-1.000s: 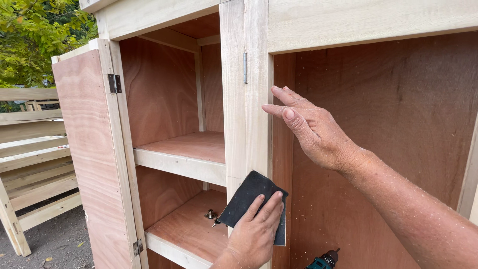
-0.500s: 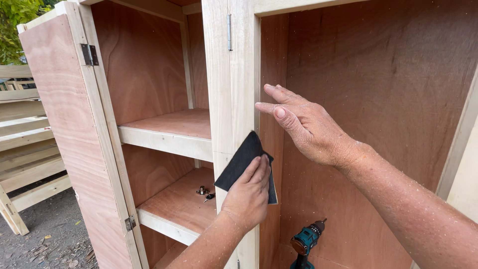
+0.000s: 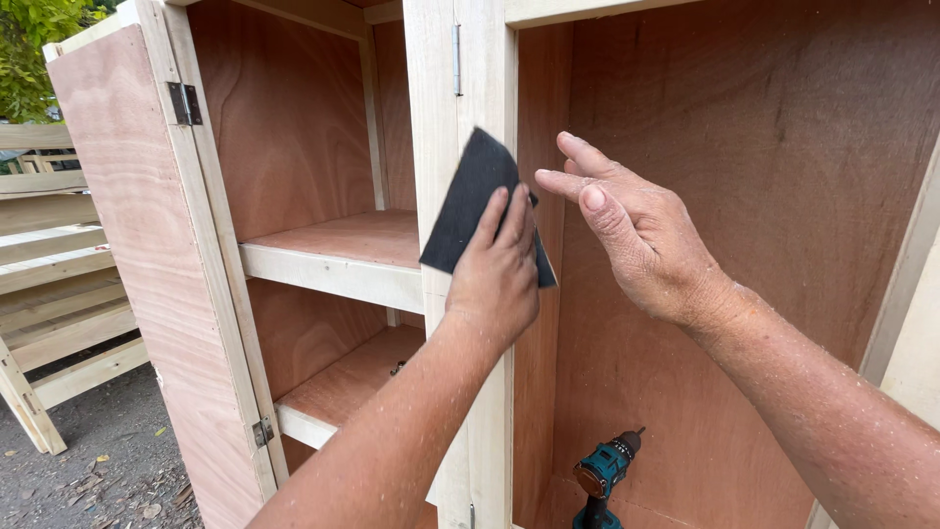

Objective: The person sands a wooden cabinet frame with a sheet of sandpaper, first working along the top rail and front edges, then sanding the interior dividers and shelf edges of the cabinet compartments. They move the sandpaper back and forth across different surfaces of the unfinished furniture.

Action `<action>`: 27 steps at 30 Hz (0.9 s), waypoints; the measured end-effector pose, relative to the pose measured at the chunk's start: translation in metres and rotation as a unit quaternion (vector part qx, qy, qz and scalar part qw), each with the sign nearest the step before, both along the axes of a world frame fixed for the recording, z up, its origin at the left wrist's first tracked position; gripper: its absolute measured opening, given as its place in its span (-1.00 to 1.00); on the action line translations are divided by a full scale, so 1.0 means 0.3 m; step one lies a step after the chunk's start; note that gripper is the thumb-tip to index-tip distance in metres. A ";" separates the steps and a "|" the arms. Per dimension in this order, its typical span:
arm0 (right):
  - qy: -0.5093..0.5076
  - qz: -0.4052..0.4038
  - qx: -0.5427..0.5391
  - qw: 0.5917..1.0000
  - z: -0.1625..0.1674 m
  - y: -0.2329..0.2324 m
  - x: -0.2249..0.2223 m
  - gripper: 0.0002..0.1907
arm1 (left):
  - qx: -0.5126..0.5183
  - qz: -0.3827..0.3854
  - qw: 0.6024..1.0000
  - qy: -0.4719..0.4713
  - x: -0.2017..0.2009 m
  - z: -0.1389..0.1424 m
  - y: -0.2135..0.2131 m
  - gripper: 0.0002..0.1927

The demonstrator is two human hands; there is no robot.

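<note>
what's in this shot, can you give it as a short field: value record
setting: outdoors, at an unpainted wooden cabinet
left hand: left hand presses a dark sanding sheet against the cabinet's centre post
right hand: right hand open, fingers extended, holding nothing, beside the sheet
door: left door swung open on hinges
shelves: two bare shelves inside left bay
tool: teal cordless drill standing in right bay
background: wooden slats, foliage

Two hands up at the cabinet: a left hand point(image 3: 494, 274) and a right hand point(image 3: 641, 235). One dark sanding sheet point(image 3: 470, 201). One teal cordless drill point(image 3: 602, 475) down low. Two shelves, an upper shelf point(image 3: 343, 250) and a lower shelf point(image 3: 343, 387). One open door point(image 3: 147, 274), with two dark hinges on it, upper hinge point(image 3: 183, 103) and lower hinge point(image 3: 262, 431).
</note>
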State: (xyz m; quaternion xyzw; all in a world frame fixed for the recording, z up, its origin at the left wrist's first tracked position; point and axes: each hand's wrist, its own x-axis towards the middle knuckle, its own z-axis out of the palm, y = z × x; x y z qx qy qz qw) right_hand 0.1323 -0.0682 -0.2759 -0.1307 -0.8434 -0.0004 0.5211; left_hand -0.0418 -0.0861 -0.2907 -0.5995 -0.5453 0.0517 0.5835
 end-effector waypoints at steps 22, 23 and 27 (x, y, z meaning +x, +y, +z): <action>-0.041 0.015 0.026 0.999 0.033 0.000 -0.010 -0.31 | 0.073 0.007 0.997 -0.011 0.029 0.219 0.133 -0.37; -0.035 0.022 0.026 0.999 0.033 -0.001 -0.013 -0.31 | 0.079 0.021 0.997 -0.013 0.027 0.243 0.149 -0.37; -0.024 0.027 -0.029 0.999 0.023 0.007 -0.013 -0.29 | 0.005 0.030 1.000 -0.003 0.008 0.120 0.158 -0.41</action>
